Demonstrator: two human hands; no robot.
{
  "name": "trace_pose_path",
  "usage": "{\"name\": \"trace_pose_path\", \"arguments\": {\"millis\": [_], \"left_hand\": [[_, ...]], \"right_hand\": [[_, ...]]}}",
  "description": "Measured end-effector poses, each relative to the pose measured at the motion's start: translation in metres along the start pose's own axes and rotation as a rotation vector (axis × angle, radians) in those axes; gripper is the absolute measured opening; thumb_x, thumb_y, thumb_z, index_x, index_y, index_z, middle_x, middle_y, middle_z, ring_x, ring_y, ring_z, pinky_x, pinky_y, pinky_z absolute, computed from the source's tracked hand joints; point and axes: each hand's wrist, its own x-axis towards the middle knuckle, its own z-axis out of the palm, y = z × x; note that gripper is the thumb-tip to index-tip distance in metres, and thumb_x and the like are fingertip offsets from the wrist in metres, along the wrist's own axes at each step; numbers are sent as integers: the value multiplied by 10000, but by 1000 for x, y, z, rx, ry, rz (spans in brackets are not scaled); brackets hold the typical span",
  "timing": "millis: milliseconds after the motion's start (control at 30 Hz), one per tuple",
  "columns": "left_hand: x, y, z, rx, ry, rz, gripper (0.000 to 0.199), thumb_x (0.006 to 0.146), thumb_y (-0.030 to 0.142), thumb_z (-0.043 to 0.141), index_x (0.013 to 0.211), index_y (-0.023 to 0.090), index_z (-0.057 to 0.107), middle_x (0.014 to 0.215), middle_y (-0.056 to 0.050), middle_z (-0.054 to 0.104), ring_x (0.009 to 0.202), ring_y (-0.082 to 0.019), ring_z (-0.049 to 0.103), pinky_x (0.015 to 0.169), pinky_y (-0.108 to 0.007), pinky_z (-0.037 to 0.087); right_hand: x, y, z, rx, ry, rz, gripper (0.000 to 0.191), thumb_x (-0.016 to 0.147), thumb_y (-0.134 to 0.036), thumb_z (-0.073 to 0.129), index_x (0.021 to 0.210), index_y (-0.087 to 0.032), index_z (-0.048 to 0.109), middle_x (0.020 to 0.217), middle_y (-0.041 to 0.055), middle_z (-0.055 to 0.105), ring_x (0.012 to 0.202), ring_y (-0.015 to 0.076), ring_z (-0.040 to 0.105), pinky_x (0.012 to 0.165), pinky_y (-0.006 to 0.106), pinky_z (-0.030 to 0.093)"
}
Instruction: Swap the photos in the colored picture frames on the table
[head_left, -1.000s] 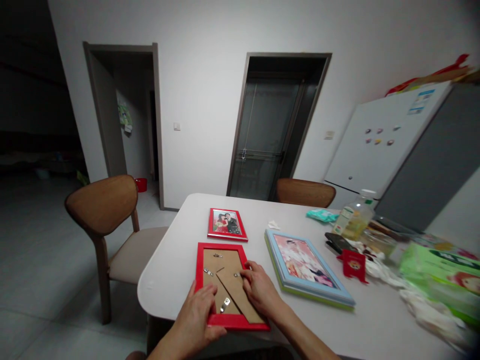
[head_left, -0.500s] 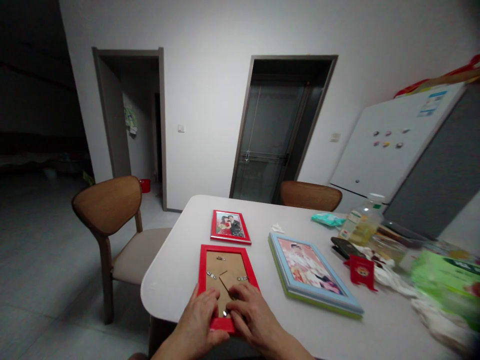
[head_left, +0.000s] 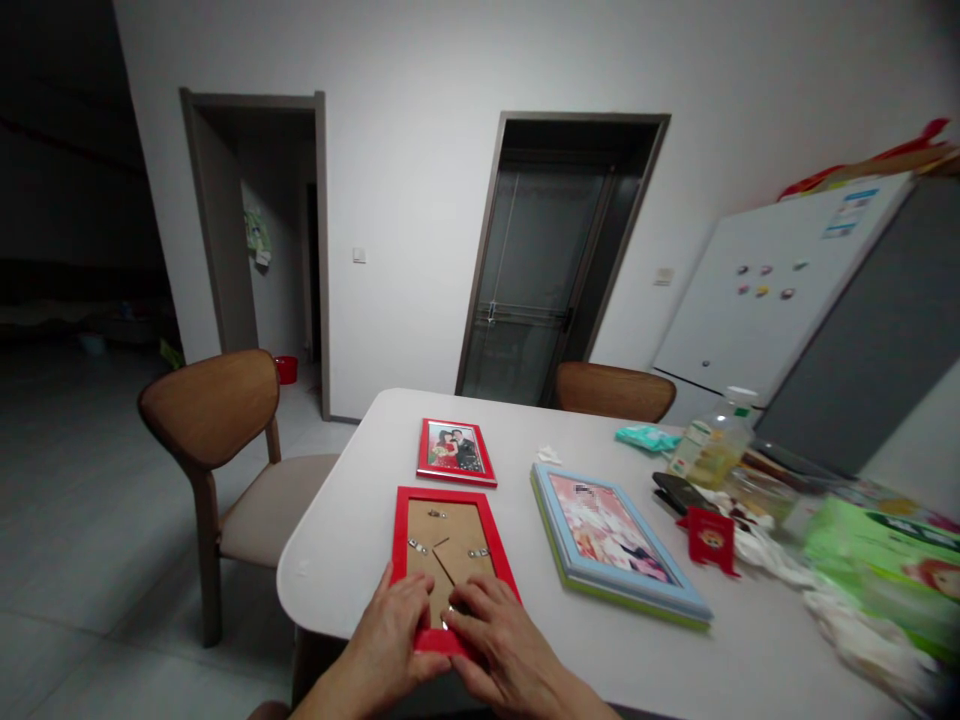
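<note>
A red picture frame [head_left: 403, 530] lies face down at the table's near edge, its brown backing board [head_left: 435, 527] facing up. Small metal clips and a thin dark wire-like stand are on the board. My left hand [head_left: 390, 625] grips the near left corner, with fingers on the board and the thumb at the near edge. Closed over the near right part, my right hand [head_left: 499, 630] has its fingertips by the lowest clip [head_left: 445, 622]; they partly hide it. Just beyond lies a second red frame [head_left: 457, 452], face up with a photo of a couple.
Stacked blue and green frames [head_left: 611, 545] lie to the right on the white table [head_left: 337, 560]. Further right are a bottle [head_left: 712, 440], a dark phone-like object [head_left: 682, 493], a red card [head_left: 710, 540] and a green tissue pack [head_left: 885, 560]. A wooden chair [head_left: 217, 410] stands left.
My right thumb has shifted down toward the frame's near edge, while the fingers stay by the lowest clip. My left hand keeps its grip. The view has moved slightly.
</note>
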Motion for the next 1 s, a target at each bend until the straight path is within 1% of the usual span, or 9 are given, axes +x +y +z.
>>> {"name": "trace_pose_path", "arguments": {"millis": [100, 200, 333, 400, 533, 600, 733, 833, 1000], "left_hand": [[0, 2, -2, 4, 0, -9, 313, 527, 301, 724, 773, 164, 587, 1038, -94, 608, 1022, -247, 510, 996, -444, 221], [0, 2, -2, 6, -20, -22, 337, 519, 282, 722, 805, 159, 592, 1095, -101, 577, 1043, -247, 494, 1002, -436, 213], [0, 0, -1, 8, -56, -33, 584, 529, 289, 705, 1057, 139, 507, 1143, -119, 540, 1078, -264, 462, 998, -458, 207], [0, -1, -1, 2, -55, -38, 648, 527, 289, 705, 1109, 134, 465, 1140, -119, 540, 1084, -271, 454, 989, -458, 222], [0, -3, 2, -20, -40, -33, 463, 502, 272, 720, 917, 151, 554, 1103, -97, 558, 1072, -278, 456, 968, -446, 248], [0, -4, 3, -37, -29, -23, 421, 496, 266, 724, 866, 158, 556, 1072, -83, 570, 1051, -276, 466, 956, -443, 258], [1, -4, 2, -78, -6, 2, 388, 512, 258, 711, 851, 173, 543, 1004, -54, 586, 986, -253, 500, 918, -422, 299], [0, -2, 0, -88, -13, -16, 331, 531, 275, 690, 814, 172, 553, 1041, -63, 572, 1004, -258, 488, 905, -408, 310], [-3, 0, -3, -76, -54, -16, 472, 533, 305, 677, 963, 168, 538, 1013, -72, 590, 1029, -288, 473, 941, -472, 228]], "right_hand": [[-3, 0, 0, 13, -12, 10, 187, 690, -269, 523, 867, -218, 555, 954, 32, 508, 907, 193, 392, 806, 323, 317], [-1, 3, -1, 64, -7, 25, 226, 681, -261, 529, 901, -225, 562, 946, 29, 518, 898, 188, 406, 804, 320, 320], [23, 13, 2, 114, 98, 115, 349, 758, -201, 420, 1103, -183, 471, 985, 60, 527, 897, 167, 438, 805, 293, 330], [42, 17, 7, 75, 124, 160, 310, 784, -194, 383, 1071, -167, 495, 976, 72, 531, 900, 167, 444, 796, 282, 330], [74, 22, 19, -64, 52, 192, 223, 800, -209, 383, 801, -170, 602, 841, 59, 548, 837, 165, 449, 741, 265, 323], [81, 24, 24, -96, 32, 156, 230, 805, -213, 387, 754, -175, 608, 818, 51, 546, 832, 159, 441, 735, 258, 309], [83, 30, 26, -77, 19, 92, 184, 775, -179, 428, 772, -187, 611, 826, 36, 535, 827, 146, 427, 708, 245, 293], [83, 34, 25, -60, 3, 79, 174, 748, -157, 444, 751, -189, 615, 794, 30, 531, 790, 141, 423, 677, 242, 284], [83, 34, 29, -34, 24, 79, 241, 720, -116, 436, 839, -212, 622, 781, 27, 535, 793, 145, 426, 677, 241, 280]]}}
